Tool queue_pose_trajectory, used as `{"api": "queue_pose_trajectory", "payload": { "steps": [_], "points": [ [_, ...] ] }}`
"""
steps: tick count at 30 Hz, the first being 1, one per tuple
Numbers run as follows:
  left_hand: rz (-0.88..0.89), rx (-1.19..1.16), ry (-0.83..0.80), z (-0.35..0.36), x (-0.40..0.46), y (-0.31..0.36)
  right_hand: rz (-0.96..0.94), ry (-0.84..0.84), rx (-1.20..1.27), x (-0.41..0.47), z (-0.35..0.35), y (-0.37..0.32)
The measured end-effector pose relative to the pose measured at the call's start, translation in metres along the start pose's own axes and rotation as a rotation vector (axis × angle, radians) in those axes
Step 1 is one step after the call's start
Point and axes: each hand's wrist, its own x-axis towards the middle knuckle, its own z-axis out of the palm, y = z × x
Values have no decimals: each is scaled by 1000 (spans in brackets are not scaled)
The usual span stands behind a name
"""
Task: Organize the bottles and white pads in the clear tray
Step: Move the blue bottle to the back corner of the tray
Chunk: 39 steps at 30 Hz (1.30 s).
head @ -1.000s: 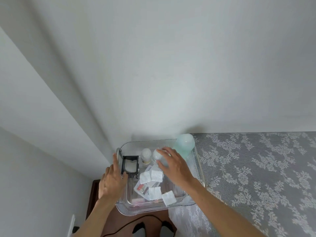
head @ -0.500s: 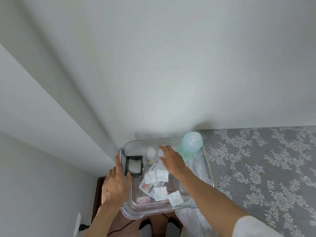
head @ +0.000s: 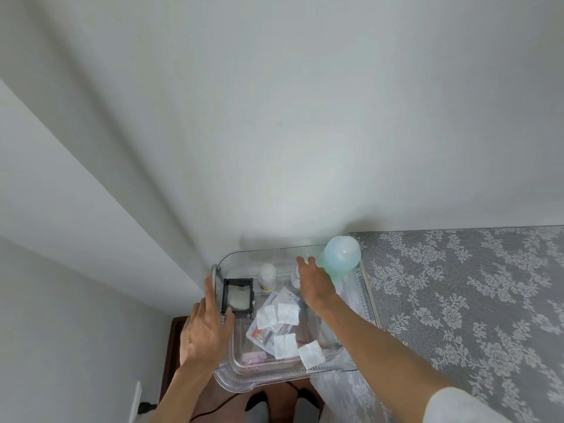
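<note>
The clear tray (head: 268, 383) sits at the table's left end against the wall. Several white pads lie loose in it, two in the middle (head: 267, 315) and two near the front (head: 311, 355). A tall teal bottle (head: 340, 257) stands in the back right corner. A small white-capped bottle (head: 268, 276) stands at the back. A second small bottle (head: 294, 274) is half hidden by my right hand (head: 314, 285), whose fingers stretch over it toward the teal bottle. My left hand (head: 204, 328) lies flat against the tray's left wall, fingers apart.
A black-framed holder (head: 238, 296) with white contents stands in the tray's back left. Flat packets (head: 262, 334) lie under the pads, and a pink item (head: 254, 358) lies at the front. A grey lace tablecloth (head: 457, 300) covers the table to the right. The wall is right behind the tray.
My right hand has slid from the tray's middle toward the back, over the small bottle and nearer the teal bottle. My left hand has stayed on the tray's left wall.
</note>
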Motion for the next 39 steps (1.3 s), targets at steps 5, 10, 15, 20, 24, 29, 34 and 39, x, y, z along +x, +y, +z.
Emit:
{"api": "queue_pose_trajectory", "payload": {
  "steps": [5, 10, 15, 20, 24, 29, 34, 39],
  "points": [
    [0, -4, 9, 0, -2, -1, -148, 51, 120, -3, 1, -14],
    [-6, -14, -3, 1, -1, -2, -314, 15, 172, 2, -5, -41],
    [4, -25, -15, 0, 0, -2, -290, -4, 126, 8, 1, -46],
    [1, -31, -14, -2, 0, -1, -260, 48, 33, 14, 7, -34],
    [2, -5, -11, -1, 3, 0, -226, 38, -21, 20, 2, -19],
    [-7, 25, -21, -1, 3, 0, -238, 8, -22, 21, -3, -17],
    [7, 49, -45, 0, 5, -1, -251, 5, 30, 7, -9, -14],
    [33, 156, -14, -6, 10, -1, -361, 143, 174, -30, -8, 0]
  ]
}}
